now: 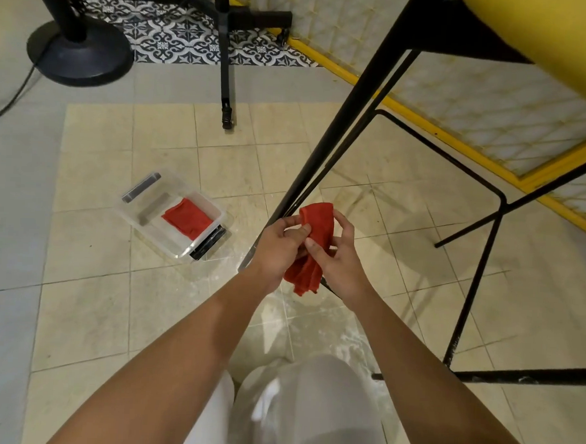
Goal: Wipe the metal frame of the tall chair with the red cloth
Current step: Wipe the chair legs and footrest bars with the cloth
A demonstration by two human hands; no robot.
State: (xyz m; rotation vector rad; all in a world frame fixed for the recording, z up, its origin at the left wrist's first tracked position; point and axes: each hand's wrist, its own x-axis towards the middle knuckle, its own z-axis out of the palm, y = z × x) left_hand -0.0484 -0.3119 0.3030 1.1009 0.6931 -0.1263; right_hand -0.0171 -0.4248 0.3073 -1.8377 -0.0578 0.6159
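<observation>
A red cloth hangs folded between both hands in the middle of the head view. My left hand pinches its upper left edge, and my right hand grips its right side. The cloth sits right against the lower part of a slanted black metal leg of the tall chair. The chair's yellow seat is at the top right. A black footrest bar and further legs stand to the right of my hands.
A clear plastic box holding a second red cloth lies on the tiled floor to the left. A black fan base and a black wheeled stand leg are at the back. A yellow-framed panel leans behind the chair.
</observation>
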